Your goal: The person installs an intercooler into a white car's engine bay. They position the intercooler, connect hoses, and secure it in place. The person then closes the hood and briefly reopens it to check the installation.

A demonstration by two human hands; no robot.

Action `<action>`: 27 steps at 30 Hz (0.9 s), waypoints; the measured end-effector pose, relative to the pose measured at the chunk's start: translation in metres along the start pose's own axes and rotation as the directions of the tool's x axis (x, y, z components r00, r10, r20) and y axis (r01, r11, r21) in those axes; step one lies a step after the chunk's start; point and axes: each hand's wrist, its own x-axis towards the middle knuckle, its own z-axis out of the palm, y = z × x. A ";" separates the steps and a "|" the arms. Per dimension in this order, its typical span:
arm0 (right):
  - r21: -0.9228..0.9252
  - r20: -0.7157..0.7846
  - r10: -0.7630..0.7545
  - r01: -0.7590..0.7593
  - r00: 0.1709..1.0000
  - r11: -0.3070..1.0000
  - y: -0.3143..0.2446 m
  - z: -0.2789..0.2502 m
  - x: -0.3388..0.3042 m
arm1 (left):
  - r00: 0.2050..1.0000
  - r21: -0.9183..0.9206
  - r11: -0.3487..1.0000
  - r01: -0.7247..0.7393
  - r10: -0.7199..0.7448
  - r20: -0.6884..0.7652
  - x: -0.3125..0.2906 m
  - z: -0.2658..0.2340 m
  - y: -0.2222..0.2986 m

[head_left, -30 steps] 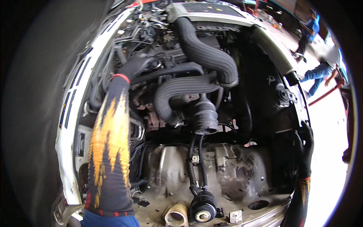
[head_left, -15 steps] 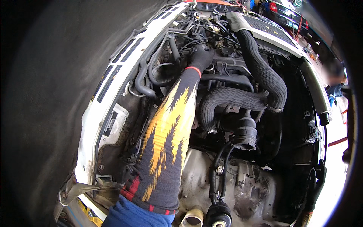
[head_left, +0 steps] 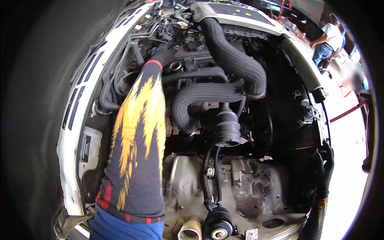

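left hand (head_left: 163, 54) in engine bay (head_left: 248, 188), white label (head_left: 85, 148)

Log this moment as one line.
left hand: black glove, reaching among hoses at engine top | right hand: black glove, resting on white car's fender edge | black ribbed rubber intake hose: untouched
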 end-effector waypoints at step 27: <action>-0.001 0.015 0.033 -0.033 0.999 0.999 -0.010 -0.011 0.005 | 0.998 0.075 0.997 -0.032 0.027 0.056 -0.008 0.017 0.036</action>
